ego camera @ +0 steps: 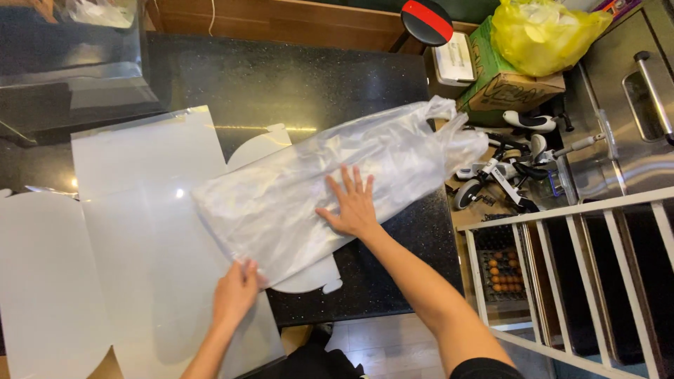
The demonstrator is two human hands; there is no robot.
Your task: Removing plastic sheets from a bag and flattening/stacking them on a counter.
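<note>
Surface: a black speckled stone counter (302, 81), glossy, with a thin line of reflected light. A wooden ledge (281, 17) runs along its far edge. Beyond the counter's right end the floor is crowded — a small white and black scooter (502, 172), a green and brown cardboard box (502, 81) with a yellow plastic bag (544, 31) on top, a tray of eggs (507, 274) low down, white railing bars (576, 231) and a steel appliance door (632, 105). A round black stool with a red stripe (427, 20) stands at the top.

On the counter lies a large flat white cardboard sheet (140, 231), cut with rounded flaps, smooth and slightly shiny. Across it and the bare stone, running diagonally from near left to far right, lies a long clear plastic bag (316, 182) — thin, wrinkled, milky where it folds, bunched at its far end by the counter's edge.

Right hand (353, 207): palm down on the middle of the bag, fingers spread wide and flat against the film. Left hand (235, 291): at the bag's near lower corner, fingers curled on the plastic edge; whether thumb and fingers actually pinch it I cannot tell, as the fingertips are hidden under the film.
</note>
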